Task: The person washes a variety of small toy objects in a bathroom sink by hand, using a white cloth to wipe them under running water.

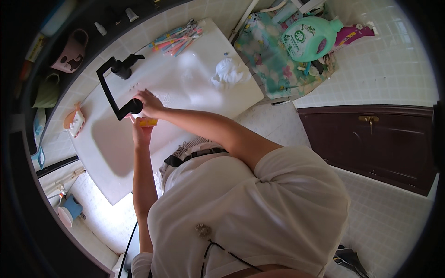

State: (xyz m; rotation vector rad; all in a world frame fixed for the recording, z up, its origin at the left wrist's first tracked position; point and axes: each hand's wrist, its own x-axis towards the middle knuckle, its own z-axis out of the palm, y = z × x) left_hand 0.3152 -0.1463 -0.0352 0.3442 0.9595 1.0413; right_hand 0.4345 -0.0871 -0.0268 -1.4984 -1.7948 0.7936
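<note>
- The left hand [141, 133] cups a small yellow sponge [148, 122] from below, fingers curled around it, over the white sink [111, 143].
- The right hand [149, 103] rests atop the sponge, fingers bent and close together, touching the black tap [121, 88] spout.
- Toothbrushes [178, 37] lie along the far rim.
- A crumpled white cloth [229, 73] sits at the right.
</note>
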